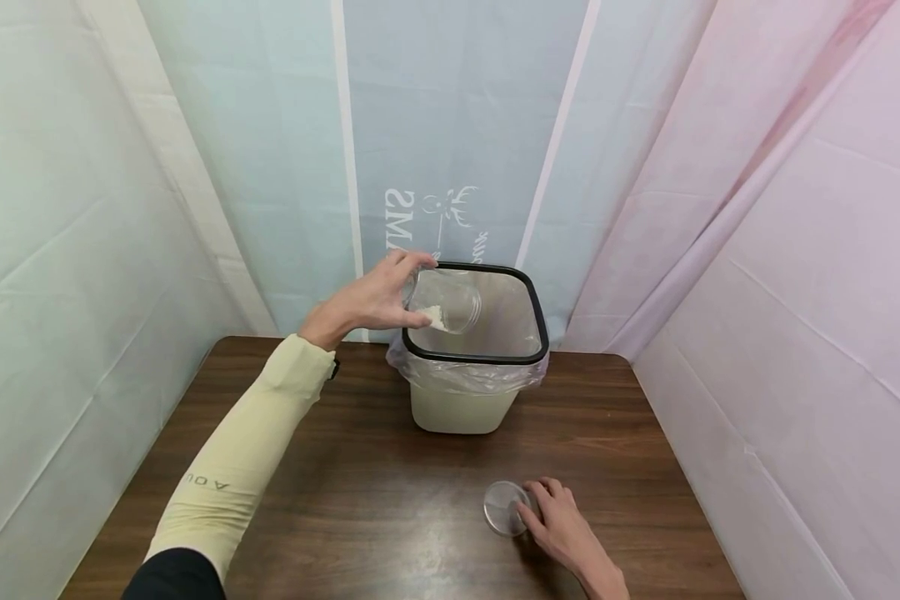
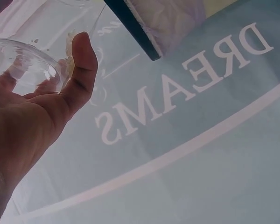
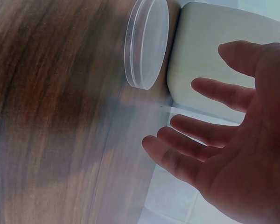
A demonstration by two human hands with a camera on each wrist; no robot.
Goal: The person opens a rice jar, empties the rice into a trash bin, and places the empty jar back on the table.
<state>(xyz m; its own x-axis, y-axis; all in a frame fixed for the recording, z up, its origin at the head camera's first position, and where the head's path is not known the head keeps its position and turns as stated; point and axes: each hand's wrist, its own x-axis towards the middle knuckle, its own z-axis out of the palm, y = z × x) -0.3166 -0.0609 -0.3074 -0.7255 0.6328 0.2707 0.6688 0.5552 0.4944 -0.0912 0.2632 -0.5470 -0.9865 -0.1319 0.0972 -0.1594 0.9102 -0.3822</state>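
Observation:
My left hand [image 1: 371,298] grips a clear plastic jar [image 1: 453,293] tilted on its side over the bin, mouth toward the right. Some white, crumbly material [image 1: 436,317] lies inside it near the thumb. Below stands a pale waste bin [image 1: 457,410] with a black rim [image 1: 480,360] and a thin translucent liner [image 1: 487,379] folded over the edge. Fingers spread and slightly bent, my right hand [image 1: 566,527] is beside a round clear lid [image 1: 499,510] on the table. In the right wrist view, a gap shows between the fingertips and the lid [image 3: 151,44].
The brown wooden table [image 1: 360,500] reaches back to a light blue printed curtain [image 1: 450,100]. Pale fabric walls stand at the left [image 1: 67,250] and right [image 1: 810,275]. The bin sits at the table's back middle.

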